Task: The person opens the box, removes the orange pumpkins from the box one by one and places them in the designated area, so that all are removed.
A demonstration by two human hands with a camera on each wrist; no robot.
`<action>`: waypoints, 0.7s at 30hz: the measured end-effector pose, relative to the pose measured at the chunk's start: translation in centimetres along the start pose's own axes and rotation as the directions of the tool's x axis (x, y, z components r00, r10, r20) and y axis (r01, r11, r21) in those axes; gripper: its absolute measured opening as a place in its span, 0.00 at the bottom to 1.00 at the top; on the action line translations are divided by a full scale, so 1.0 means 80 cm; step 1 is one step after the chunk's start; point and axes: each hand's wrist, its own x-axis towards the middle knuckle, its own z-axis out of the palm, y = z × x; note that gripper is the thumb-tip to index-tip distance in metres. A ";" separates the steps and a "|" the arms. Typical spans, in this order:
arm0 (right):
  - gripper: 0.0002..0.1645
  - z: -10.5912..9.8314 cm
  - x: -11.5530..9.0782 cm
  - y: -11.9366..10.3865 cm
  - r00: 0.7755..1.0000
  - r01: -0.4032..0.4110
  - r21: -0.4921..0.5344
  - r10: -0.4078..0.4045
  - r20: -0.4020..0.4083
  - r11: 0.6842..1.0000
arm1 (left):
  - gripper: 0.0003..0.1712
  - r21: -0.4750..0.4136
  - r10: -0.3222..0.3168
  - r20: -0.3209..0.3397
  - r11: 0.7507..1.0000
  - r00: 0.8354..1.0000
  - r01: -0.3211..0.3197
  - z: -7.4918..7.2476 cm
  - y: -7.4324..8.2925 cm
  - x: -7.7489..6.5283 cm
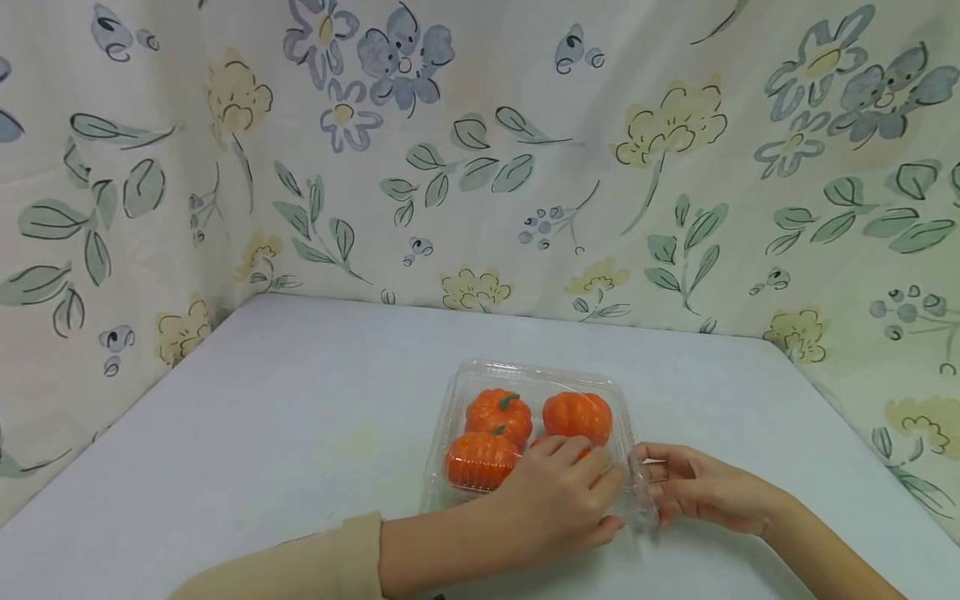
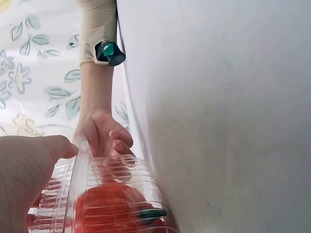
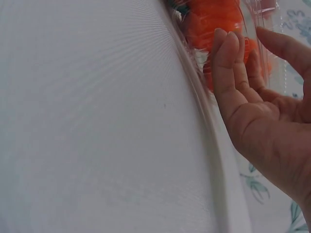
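Note:
A clear plastic clamshell box [image 1: 525, 375] with a ribbed wall holds several small orange pumpkins [image 1: 480, 461] with green stems. My left hand [image 1: 558, 496] lies across the box's front right part, fingers bent over the top, partly covering one pumpkin. Seen from the left wrist, its thumb [image 2: 60, 145] touches the box's rim [image 2: 73, 189]; the other fingers are mostly hidden. At the box's right side, my right hand [image 1: 701, 487] holds the rim, thumb on one side and curved fingers [image 3: 226, 58] on the wall beside a pumpkin [image 3: 214, 19].
The box stands on a white table [image 1: 315, 400], right of its middle. Behind and beside the table hangs a white cloth [image 1: 465, 233] with printed flowers and leaves. A dark device [image 2: 112, 52] sits at the right sleeve's cuff.

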 end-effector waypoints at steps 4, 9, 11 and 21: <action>0.23 0.001 0.001 0.003 0.997 0.027 0.009 -0.027 0.071 1.000 | 0.24 0.031 0.004 0.018 1.000 1.000 -0.004 0.003 0.004 0.006; 0.27 0.002 0.002 0.002 0.994 0.026 0.015 -0.027 0.107 1.000 | 0.26 0.044 0.030 0.031 0.999 0.999 -0.031 0.005 0.007 0.013; 0.28 0.003 0.003 0.001 0.993 0.015 0.017 -0.017 0.114 1.000 | 0.25 0.046 0.040 0.019 0.998 0.999 -0.041 0.005 0.007 0.015; 0.30 0.012 0.003 -0.002 0.988 0.048 0.033 -0.052 0.149 0.998 | 0.22 0.023 0.109 0.048 0.994 0.993 -0.111 0.003 0.005 0.020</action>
